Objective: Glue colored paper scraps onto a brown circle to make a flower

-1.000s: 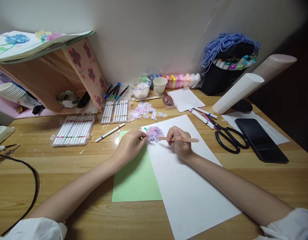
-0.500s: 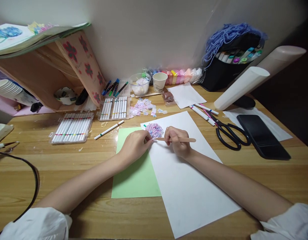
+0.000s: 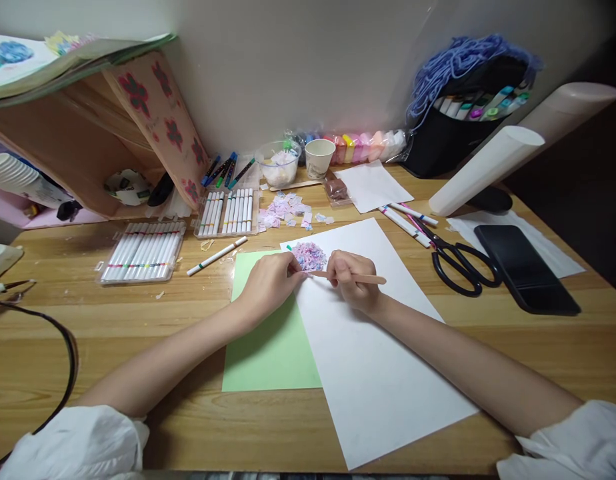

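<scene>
My right hand (image 3: 352, 277) is closed around a wooden craft stick (image 3: 372, 279), whose tip points left to the fingertips of my left hand. Those fingers of my left hand (image 3: 275, 280) are pinched together just below a round pink, purple and blue cluster of paper bits (image 3: 309, 256); what they hold is too small to make out. The cluster sits at the top of a white sheet (image 3: 383, 380), with a small green mark at its upper left. Under the white sheet's left side lies a light green sheet (image 3: 268, 360).
Loose paper scraps (image 3: 283, 210) lie behind the sheets, near a clear bowl (image 3: 278, 170) and a paper cup (image 3: 319, 159). Marker cases (image 3: 143, 253) stand at left with one loose marker (image 3: 217, 256). Black scissors (image 3: 463, 267) and a phone (image 3: 525, 270) lie at right.
The craft stick and my right hand have shifted slightly left, so its tip now meets my left fingertips. My left hand stays pinched near the cluster. The view has tilted a little.
</scene>
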Available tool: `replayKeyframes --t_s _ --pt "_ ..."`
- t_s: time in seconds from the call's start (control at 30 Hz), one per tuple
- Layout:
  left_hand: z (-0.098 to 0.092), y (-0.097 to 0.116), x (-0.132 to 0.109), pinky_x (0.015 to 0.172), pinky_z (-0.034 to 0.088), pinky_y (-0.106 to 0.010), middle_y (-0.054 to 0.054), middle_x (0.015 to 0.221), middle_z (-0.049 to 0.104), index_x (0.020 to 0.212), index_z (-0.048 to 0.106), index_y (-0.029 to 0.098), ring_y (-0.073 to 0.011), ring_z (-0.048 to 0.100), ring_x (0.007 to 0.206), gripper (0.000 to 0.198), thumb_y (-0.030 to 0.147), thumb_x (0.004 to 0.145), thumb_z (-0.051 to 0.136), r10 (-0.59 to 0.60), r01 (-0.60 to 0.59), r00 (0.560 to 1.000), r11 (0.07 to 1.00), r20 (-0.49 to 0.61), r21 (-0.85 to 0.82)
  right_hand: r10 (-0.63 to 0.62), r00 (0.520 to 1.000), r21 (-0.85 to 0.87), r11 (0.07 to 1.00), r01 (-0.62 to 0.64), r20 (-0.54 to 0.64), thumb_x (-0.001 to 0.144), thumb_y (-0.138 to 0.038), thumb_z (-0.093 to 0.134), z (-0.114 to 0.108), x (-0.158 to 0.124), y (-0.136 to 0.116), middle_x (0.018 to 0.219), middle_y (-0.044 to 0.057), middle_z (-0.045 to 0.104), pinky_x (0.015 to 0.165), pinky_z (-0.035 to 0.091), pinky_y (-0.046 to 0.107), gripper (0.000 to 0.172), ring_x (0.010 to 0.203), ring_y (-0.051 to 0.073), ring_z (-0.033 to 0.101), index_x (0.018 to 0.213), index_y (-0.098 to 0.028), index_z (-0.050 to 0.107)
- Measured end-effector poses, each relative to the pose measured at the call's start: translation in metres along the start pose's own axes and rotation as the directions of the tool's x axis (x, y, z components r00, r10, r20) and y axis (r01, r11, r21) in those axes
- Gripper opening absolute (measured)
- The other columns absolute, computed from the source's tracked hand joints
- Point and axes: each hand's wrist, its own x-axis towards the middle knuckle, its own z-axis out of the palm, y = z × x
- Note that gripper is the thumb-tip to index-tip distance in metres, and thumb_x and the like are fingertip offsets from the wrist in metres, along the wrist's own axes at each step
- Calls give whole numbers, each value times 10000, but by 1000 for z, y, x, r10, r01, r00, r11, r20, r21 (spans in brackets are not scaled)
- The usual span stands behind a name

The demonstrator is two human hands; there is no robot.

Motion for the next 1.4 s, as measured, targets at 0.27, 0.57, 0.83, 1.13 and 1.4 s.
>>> replayKeyframes --t_s 0.27,0.57,0.83,1.13,1.4 --pt "2 -2 3 568 352 -267 -31 728 688 699 623 180 -164 580 647 171 313 805 605 -13 13 1000 1000 -5 -4 -24 999 -81 996 26 32 963 -378 284 1 3 0 518 -3 454 529 374 296 422 499 146 458 592 -232 421" --pt "0 -2 2 569 344 -268 -43 729 686 704 632 175 -166 574 642 229 323 855 544 -1 1 1000 1000 21 -8 -58 998 -85 995 56 -23 958 -370 276 -1 -1 -4 502 5 454 515 376 303 438 483 146 452 575 -231 437" --pt "-4 -4 5 548 326 -265 -35 704 685 698 662 180 -160 563 621 221 359 812 602 -16 15 999 1000 50 23 -66 998 -101 993 66 3 959 -392 263 -1 0 -3 497 3 452 508 376 300 453 475 143 451 569 -232 431" --pt "-3 -3 7 532 312 -260 -38 694 686 691 668 195 -171 570 618 252 420 791 617 -54 46 997 991 63 126 -19 999 -135 991 24 39 964 -386 280 1 1 1 501 -5 448 514 337 291 435 474 138 434 582 -228 416" --pt "-5 1 11 530 303 -265 -46 713 688 670 663 192 -188 580 651 237 413 755 662 -61 44 996 976 71 213 15 999 -135 991 -9 44 968 -391 285 2 3 -2 506 -10 448 508 332 272 439 475 128 438 583 -222 411"
